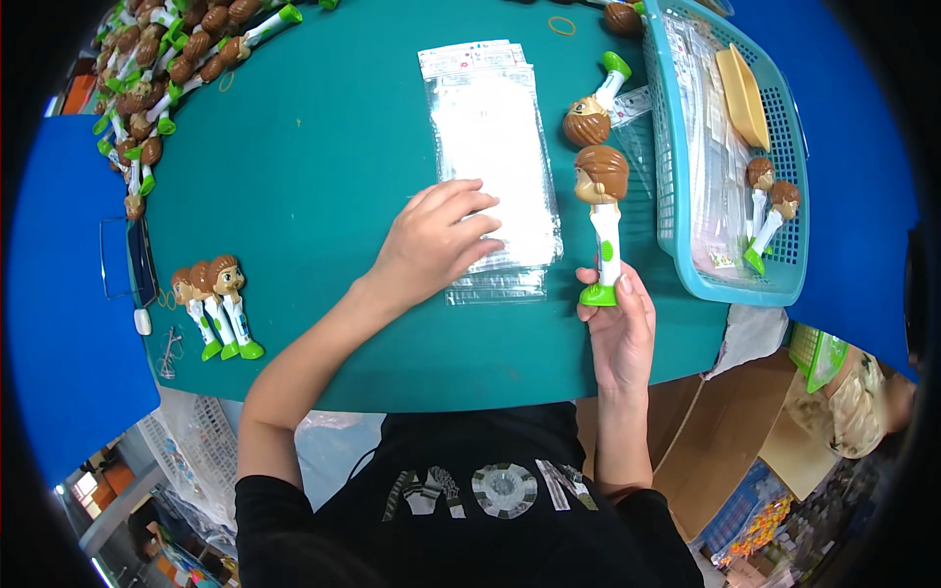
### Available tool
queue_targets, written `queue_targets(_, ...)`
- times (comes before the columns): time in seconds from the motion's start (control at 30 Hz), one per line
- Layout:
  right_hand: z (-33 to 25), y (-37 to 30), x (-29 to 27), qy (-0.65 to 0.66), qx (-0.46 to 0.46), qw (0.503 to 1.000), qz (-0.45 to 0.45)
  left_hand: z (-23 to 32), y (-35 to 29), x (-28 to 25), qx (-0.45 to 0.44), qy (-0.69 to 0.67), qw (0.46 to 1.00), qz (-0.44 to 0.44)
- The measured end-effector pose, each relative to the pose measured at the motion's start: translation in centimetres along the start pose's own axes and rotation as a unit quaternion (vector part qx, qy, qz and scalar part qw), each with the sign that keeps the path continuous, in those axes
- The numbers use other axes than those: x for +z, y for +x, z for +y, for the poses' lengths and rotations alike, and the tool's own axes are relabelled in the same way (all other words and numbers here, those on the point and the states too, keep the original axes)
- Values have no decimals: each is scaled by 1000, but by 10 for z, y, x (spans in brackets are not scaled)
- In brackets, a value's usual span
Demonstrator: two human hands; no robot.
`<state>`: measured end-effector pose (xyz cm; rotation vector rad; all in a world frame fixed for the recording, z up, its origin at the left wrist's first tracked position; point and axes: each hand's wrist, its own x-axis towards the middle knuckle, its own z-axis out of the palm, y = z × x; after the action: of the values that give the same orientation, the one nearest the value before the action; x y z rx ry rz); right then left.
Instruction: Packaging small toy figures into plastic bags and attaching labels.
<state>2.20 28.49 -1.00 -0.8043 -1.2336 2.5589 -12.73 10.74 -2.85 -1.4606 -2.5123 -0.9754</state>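
Note:
My right hand (624,323) grips a toy figure (605,220) by its green foot end; its brown-haired head points away from me and its body is white with a green oval. My left hand (441,240) lies with fingers apart on a stack of clear plastic bags (490,127) in the middle of the green table. Just beyond the held figure, another such figure (596,103) lies with its green foot pointing away. Part of a clear bag (635,137) shows beside it, next to the basket.
A light-blue basket (668,196) on the right holds clear bags, a yellow scoop-like tray (742,98) and two figures (769,211). Several figures are heaped (147,78) at the far left. Three more (218,306) lie side by side at the near left. A rubber band (562,25) lies at the back.

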Motion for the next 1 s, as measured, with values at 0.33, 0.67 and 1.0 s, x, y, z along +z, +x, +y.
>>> queue_targets(0.33,-7,-6,6,-9,-2,1000,-26,7,-5,-5,46,52,997,39)
queue_targets(0.67,9,-3,58,98,-8,992,-73,23,-14,4,127,114,982,79)
queue_targets(1.0,28,15,71,134,-20,988,-70,54,-48,-8,56,121,986,98)
